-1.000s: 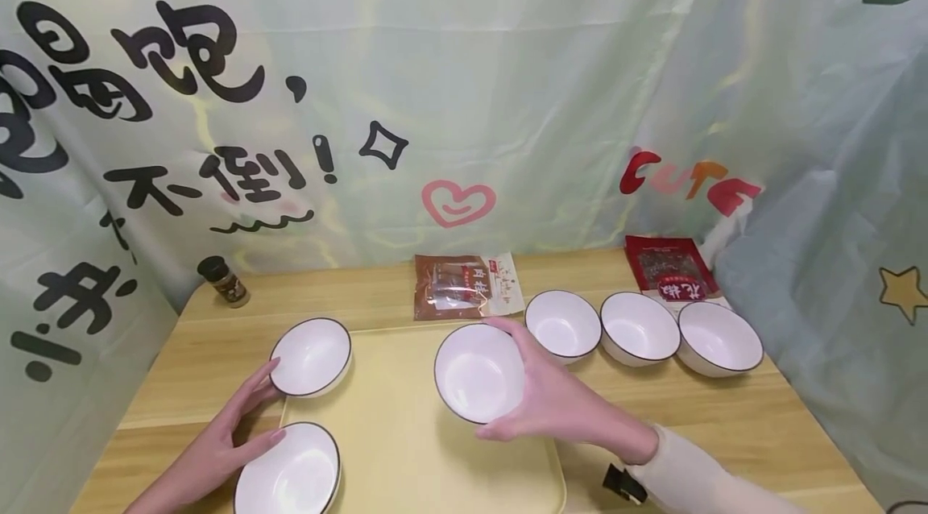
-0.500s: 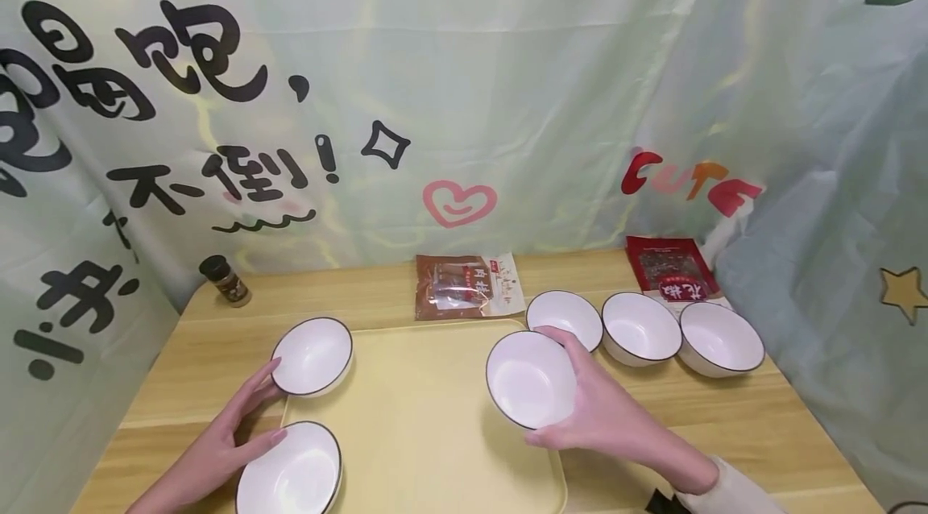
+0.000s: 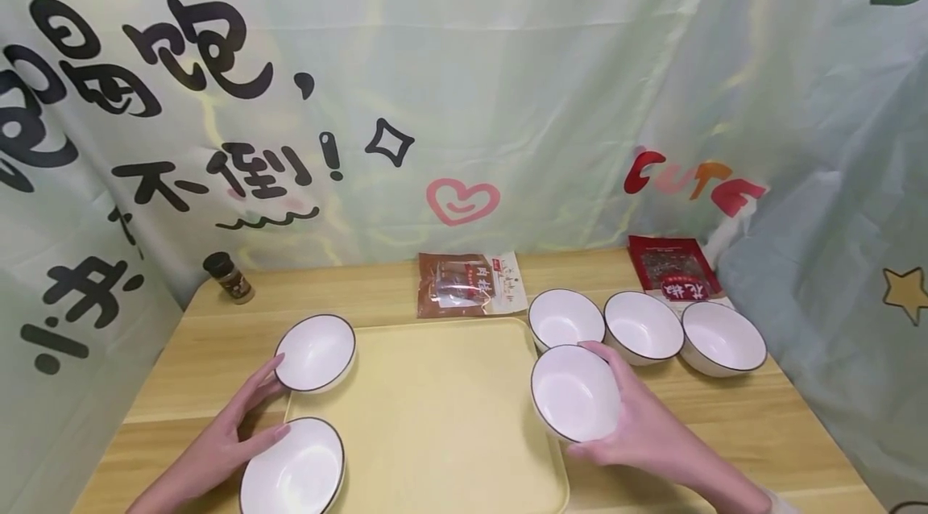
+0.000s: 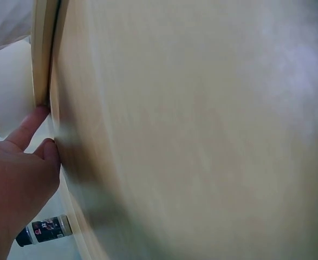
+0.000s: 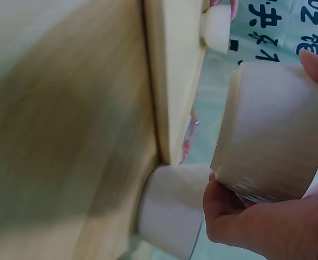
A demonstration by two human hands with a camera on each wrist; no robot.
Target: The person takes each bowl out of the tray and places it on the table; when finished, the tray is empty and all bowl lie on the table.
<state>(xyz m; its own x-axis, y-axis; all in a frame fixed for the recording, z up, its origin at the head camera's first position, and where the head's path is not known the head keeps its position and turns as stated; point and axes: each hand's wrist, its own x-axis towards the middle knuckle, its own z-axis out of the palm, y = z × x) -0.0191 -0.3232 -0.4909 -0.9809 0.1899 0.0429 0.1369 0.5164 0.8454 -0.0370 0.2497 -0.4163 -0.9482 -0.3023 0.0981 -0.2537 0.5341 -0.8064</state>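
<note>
My right hand (image 3: 641,429) grips a white bowl (image 3: 576,393) with a dark rim, thumb on the near side and fingers on the far side. In the right wrist view the held bowl is raised off the tabletop, beside the tray's edge. My left hand (image 3: 210,453) spreads at the tray's left side, fingertips at the rim of a far bowl (image 3: 315,353) and thumb at the rim of a near bowl (image 3: 293,470). Both those bowls overlap the left edge of the pale yellow tray (image 3: 442,417). Left wrist view: a fingertip (image 4: 37,115) lies against the tray edge.
Three matching bowls stand in a row right of the tray: one (image 3: 564,317), a middle one (image 3: 643,326) and an outer one (image 3: 723,337). Behind lie a brown packet (image 3: 471,284) and a red packet (image 3: 670,268). A dark-capped spice jar (image 3: 228,278) stands back left, before the printed cloth.
My right hand has carried its bowl rightward and nearer, from over the tray to the tray's right edge. The left hand and its two bowls have stayed in place.
</note>
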